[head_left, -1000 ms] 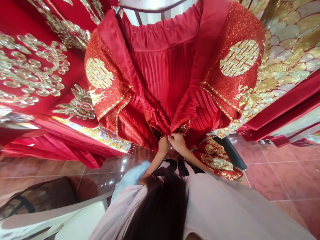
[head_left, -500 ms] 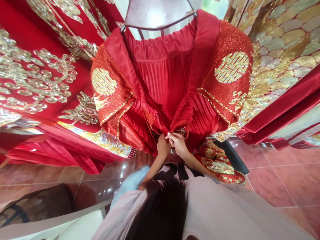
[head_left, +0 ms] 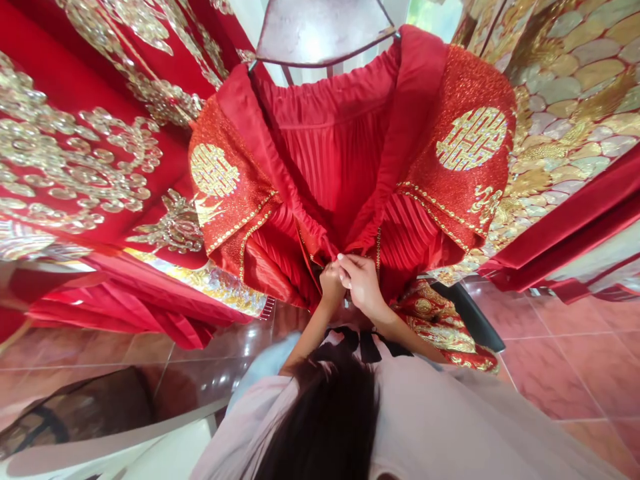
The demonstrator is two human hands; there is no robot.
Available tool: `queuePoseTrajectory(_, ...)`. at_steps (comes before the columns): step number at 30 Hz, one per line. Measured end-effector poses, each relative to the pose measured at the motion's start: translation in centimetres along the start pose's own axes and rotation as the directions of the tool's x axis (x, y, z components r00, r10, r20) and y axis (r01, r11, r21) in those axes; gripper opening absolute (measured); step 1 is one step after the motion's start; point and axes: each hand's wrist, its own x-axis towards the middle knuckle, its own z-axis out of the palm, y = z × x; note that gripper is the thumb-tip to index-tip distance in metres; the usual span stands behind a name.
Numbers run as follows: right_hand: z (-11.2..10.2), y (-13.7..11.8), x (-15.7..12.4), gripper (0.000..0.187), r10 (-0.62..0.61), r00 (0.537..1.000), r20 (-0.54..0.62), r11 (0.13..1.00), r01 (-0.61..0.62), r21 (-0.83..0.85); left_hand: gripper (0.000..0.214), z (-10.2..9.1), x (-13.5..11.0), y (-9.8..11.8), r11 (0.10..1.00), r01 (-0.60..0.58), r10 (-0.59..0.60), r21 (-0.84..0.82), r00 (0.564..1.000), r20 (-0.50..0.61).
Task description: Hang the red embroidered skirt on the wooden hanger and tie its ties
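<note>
A red pleated skirt (head_left: 320, 180) with a gathered waistband (head_left: 330, 103) hangs in front of me from a hanger (head_left: 323, 33). Glittery panels with round gold emblems (head_left: 473, 139) flank its open top. Where the two sides of the waistband come together at the front, my left hand (head_left: 333, 285) is closed on the fabric edge. My right hand (head_left: 363, 283) pinches right beside it, thumb and fingertips together against the left hand. Whatever small fastening may lie between the fingertips is hidden.
Crystal-beaded red fabric (head_left: 75, 160) hangs at left, gold scale-patterned fabric (head_left: 585, 87) at right. A gold-embroidered red cloth (head_left: 440, 317) lies by a dark flat-edged object (head_left: 470, 317). Tiled floor (head_left: 555, 360) lies below; a brown bag (head_left: 80, 407) sits lower left.
The whole view has shifted slightly, so the skirt appears a little lower and further right. My right hand has turned and risen a little over the left, still pinching at the waistband.
</note>
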Motion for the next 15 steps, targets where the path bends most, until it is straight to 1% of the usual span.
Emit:
queuePoseTrajectory(2,0.3,-0.7,-0.2,0.034,-0.076,0.996,0.038,0.997,0.077,-0.017,0.022,-0.5,-0.3,0.6,1.0,0.003,-0.003,0.022,1.0,-0.006)
queuePoseTrajectory(4,0.4,-0.9,-0.2,0.035,-0.128,0.99,0.068,0.991,0.131,-0.038,0.021,-1.2,-0.6,1.1,0.999,0.016,-0.015,0.049,1.0,-0.025)
queuePoseTrajectory(8,0.2,-0.1,0.0,0.037,-0.153,0.986,0.067,0.986,0.156,-0.052,0.02,-3.1,-0.5,1.7,0.995,0.045,-0.04,0.089,0.998,-0.057)
queuePoseTrajectory(11,0.4,0.1,0.4,0.03,-0.11,0.992,0.066,0.994,0.108,0.02,0.016,-4.0,0.2,1.9,0.994,0.051,-0.049,0.1,0.999,-0.016)
queuePoseTrajectory(15,1.5,-0.9,1.0,0.017,0.043,0.999,0.017,0.986,-0.046,0.158,0.014,-4.4,1.1,2.2,0.993,0.066,-0.07,0.093,0.997,0.038)
